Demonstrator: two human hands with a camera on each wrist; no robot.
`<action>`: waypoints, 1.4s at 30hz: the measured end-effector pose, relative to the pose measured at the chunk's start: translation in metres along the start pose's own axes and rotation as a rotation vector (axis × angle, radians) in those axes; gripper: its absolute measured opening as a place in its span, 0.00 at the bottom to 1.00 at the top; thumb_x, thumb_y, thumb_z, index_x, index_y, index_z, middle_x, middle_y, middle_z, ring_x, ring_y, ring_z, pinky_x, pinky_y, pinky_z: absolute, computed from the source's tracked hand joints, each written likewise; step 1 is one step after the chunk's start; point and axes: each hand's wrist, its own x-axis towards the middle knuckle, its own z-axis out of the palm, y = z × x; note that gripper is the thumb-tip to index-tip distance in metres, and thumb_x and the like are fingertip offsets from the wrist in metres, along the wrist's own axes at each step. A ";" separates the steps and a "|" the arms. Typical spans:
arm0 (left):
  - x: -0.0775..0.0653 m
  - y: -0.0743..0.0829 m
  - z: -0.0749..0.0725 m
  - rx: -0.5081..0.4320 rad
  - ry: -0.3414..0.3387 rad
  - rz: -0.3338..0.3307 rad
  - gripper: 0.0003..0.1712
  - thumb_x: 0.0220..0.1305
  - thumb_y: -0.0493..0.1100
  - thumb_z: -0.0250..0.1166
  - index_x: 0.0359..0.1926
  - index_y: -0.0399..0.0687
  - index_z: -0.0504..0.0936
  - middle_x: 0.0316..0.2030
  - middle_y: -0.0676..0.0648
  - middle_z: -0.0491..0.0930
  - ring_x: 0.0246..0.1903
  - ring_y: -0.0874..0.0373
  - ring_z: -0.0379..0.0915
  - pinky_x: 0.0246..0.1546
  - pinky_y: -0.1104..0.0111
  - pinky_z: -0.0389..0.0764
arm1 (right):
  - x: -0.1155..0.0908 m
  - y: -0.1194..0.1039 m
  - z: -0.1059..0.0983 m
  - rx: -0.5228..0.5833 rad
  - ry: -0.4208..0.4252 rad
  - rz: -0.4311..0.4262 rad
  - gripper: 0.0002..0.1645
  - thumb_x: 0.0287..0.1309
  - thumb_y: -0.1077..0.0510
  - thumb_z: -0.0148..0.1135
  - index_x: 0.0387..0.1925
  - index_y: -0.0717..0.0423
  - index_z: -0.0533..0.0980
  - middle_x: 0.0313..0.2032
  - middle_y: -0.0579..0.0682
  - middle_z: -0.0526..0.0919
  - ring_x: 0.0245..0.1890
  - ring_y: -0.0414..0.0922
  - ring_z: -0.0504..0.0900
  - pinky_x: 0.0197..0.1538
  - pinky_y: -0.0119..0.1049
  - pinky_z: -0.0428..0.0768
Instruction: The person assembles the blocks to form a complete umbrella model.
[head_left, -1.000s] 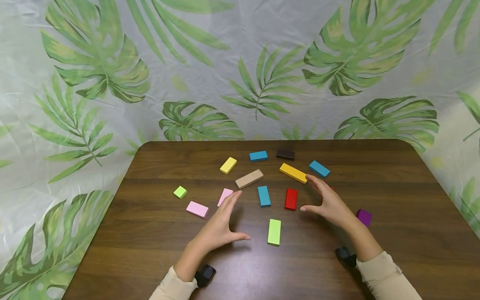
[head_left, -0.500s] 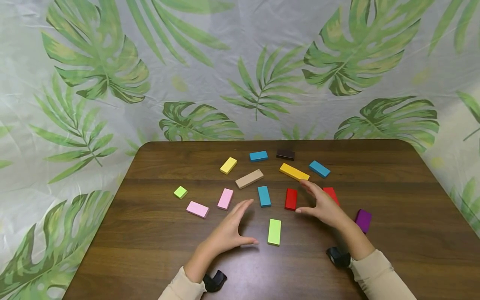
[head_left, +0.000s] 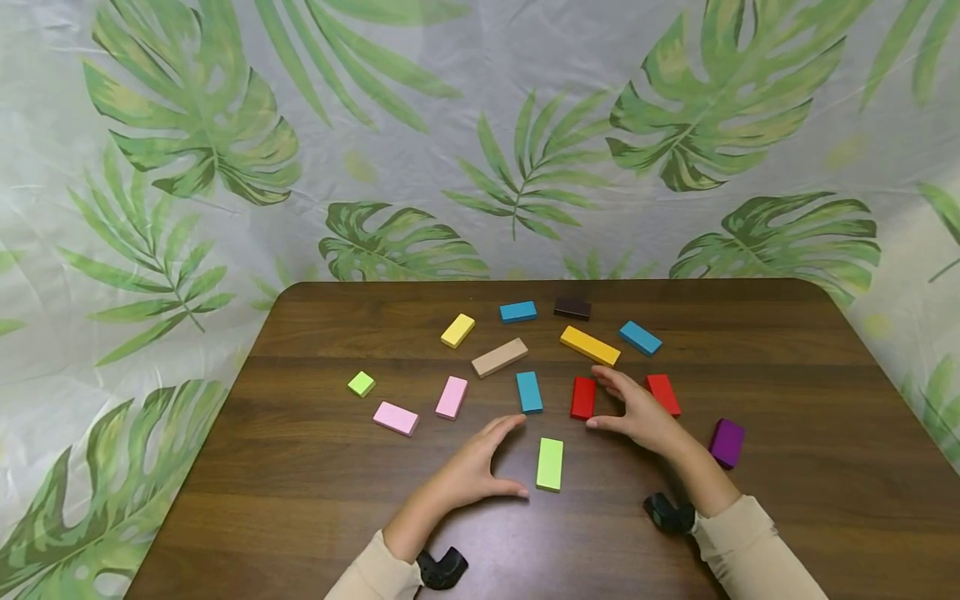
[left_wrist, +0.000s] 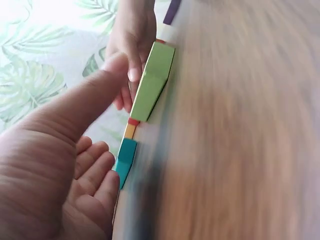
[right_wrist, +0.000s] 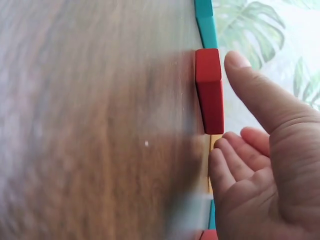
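My left hand [head_left: 472, 471] hovers just left of a lime green block [head_left: 550, 464], thumb and fingers spread in a wide C with nothing between them. In the left wrist view that green block [left_wrist: 152, 82] lies flat beyond the thumb tip. My right hand [head_left: 637, 408] is at the right side of a red block [head_left: 582, 397], its thumb and fingertips apart and close to the block's edge. The right wrist view shows the red block [right_wrist: 210, 90] in front of the gap between thumb and fingers. A blue block [head_left: 528, 392] lies between the two hands, farther back.
Around them on the brown wooden table [head_left: 285, 500] lie two pink blocks [head_left: 395, 418], a beige block [head_left: 499, 357], an orange block [head_left: 590, 345], a second red block [head_left: 663, 394] and a purple block [head_left: 727, 442]. A leaf-print curtain [head_left: 480, 142] hangs behind the table.
My left hand has moved right and nearer, toward the lime green block, uncovering a pink block. The right hand has shifted left to the red block, uncovering the second red one. The blocks have stayed put.
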 end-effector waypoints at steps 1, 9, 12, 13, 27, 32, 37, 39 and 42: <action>0.000 0.000 0.001 0.007 -0.004 0.000 0.53 0.40 0.52 0.74 0.64 0.41 0.58 0.60 0.47 0.62 0.60 0.58 0.56 0.58 0.65 0.58 | 0.001 0.006 0.001 -0.002 -0.002 0.000 0.48 0.45 0.57 0.69 0.62 0.68 0.54 0.60 0.66 0.60 0.59 0.59 0.61 0.58 0.48 0.60; 0.004 0.002 0.007 0.022 -0.047 -0.018 0.51 0.41 0.51 0.74 0.64 0.41 0.58 0.61 0.46 0.62 0.61 0.58 0.55 0.59 0.66 0.57 | 0.004 0.020 0.005 -0.037 -0.004 0.018 0.46 0.46 0.53 0.68 0.62 0.64 0.57 0.59 0.63 0.62 0.57 0.59 0.64 0.58 0.50 0.62; 0.006 0.003 0.009 0.032 -0.060 -0.024 0.51 0.42 0.51 0.73 0.64 0.42 0.58 0.61 0.46 0.61 0.61 0.58 0.55 0.59 0.66 0.57 | 0.004 0.019 0.005 -0.060 0.001 0.024 0.44 0.46 0.52 0.68 0.62 0.63 0.58 0.59 0.62 0.63 0.56 0.59 0.66 0.57 0.51 0.62; 0.007 0.004 0.010 0.038 -0.063 -0.023 0.50 0.42 0.51 0.73 0.64 0.42 0.58 0.61 0.46 0.62 0.61 0.58 0.55 0.59 0.66 0.58 | 0.004 0.019 0.006 -0.067 0.002 0.024 0.44 0.47 0.52 0.68 0.62 0.63 0.58 0.59 0.62 0.63 0.56 0.59 0.66 0.57 0.51 0.63; 0.015 0.004 0.019 0.154 -0.102 0.022 0.43 0.47 0.53 0.70 0.63 0.47 0.63 0.58 0.50 0.66 0.58 0.58 0.59 0.57 0.66 0.60 | 0.004 0.016 0.006 -0.101 0.012 0.028 0.42 0.47 0.51 0.67 0.61 0.62 0.61 0.58 0.60 0.66 0.55 0.58 0.67 0.55 0.51 0.64; 0.015 0.005 0.022 0.176 -0.071 0.019 0.42 0.47 0.53 0.70 0.61 0.47 0.65 0.57 0.50 0.67 0.57 0.58 0.61 0.56 0.66 0.62 | 0.006 0.013 0.008 -0.089 0.014 0.018 0.42 0.46 0.53 0.68 0.60 0.62 0.61 0.57 0.61 0.66 0.54 0.57 0.68 0.55 0.50 0.65; 0.015 0.009 0.024 0.203 -0.030 0.011 0.41 0.46 0.53 0.70 0.60 0.46 0.65 0.55 0.50 0.68 0.56 0.58 0.62 0.56 0.67 0.62 | 0.008 0.011 0.010 -0.074 0.012 0.020 0.42 0.47 0.53 0.68 0.61 0.62 0.61 0.58 0.60 0.66 0.55 0.57 0.68 0.55 0.50 0.65; 0.015 0.010 0.026 0.219 -0.015 0.012 0.41 0.45 0.54 0.70 0.60 0.45 0.66 0.55 0.50 0.69 0.56 0.58 0.63 0.55 0.67 0.63 | 0.008 0.011 0.011 -0.075 0.009 0.020 0.42 0.47 0.53 0.68 0.61 0.62 0.61 0.58 0.60 0.66 0.55 0.57 0.68 0.55 0.50 0.65; 0.015 0.013 0.028 0.242 -0.001 0.010 0.42 0.45 0.54 0.70 0.60 0.44 0.66 0.54 0.49 0.69 0.55 0.58 0.63 0.55 0.68 0.62 | 0.009 0.010 0.013 -0.073 0.009 0.015 0.42 0.46 0.53 0.68 0.61 0.62 0.61 0.58 0.60 0.66 0.55 0.57 0.68 0.55 0.50 0.65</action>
